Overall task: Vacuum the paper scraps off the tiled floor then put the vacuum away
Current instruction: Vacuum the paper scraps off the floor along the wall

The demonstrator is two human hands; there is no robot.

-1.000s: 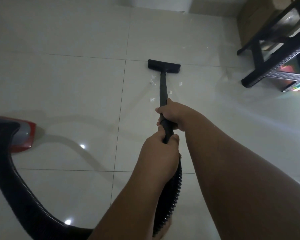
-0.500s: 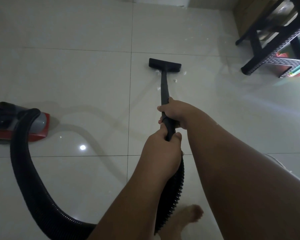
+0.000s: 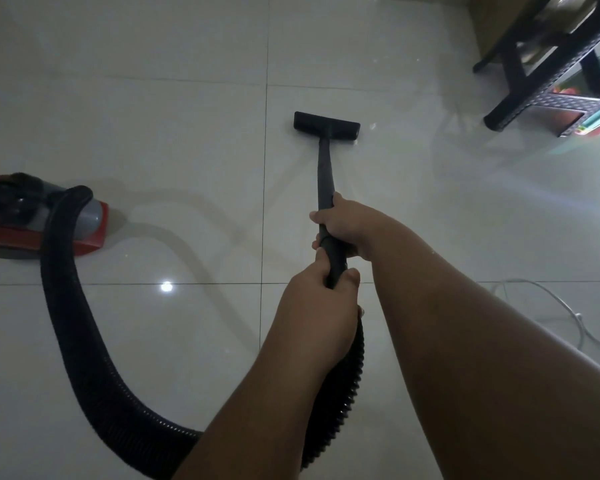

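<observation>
Fewer scraps are showing than a moment ago: only one paper scrap (image 3: 372, 126) is lying on the tiled floor (image 3: 187, 133), just right of the nozzle (image 3: 327, 125). The one red vacuum body (image 3: 32, 223) is now sitting further into view. Two hands are gripping the single wand (image 3: 325, 174): the right hand (image 3: 343, 225) is clamping it higher, and the left hand (image 3: 321, 306) lower, by the hose (image 3: 84, 341).

The room is dim and the frame grainy, with the floor (image 3: 153, 133) a dull grey and the forearms (image 3: 465, 341) underexposed. A small round glare spot (image 3: 166, 286) shines on the glossy tile, a paler wash of light (image 3: 541, 188) spreads in from the right, and the hose (image 3: 66, 306) and wand (image 3: 326, 174) throw faint, soft-edged shadows. The grout lines (image 3: 265, 168) bow with wide-angle distortion, and the shelf (image 3: 541, 71) in the top right corner looks soft
</observation>
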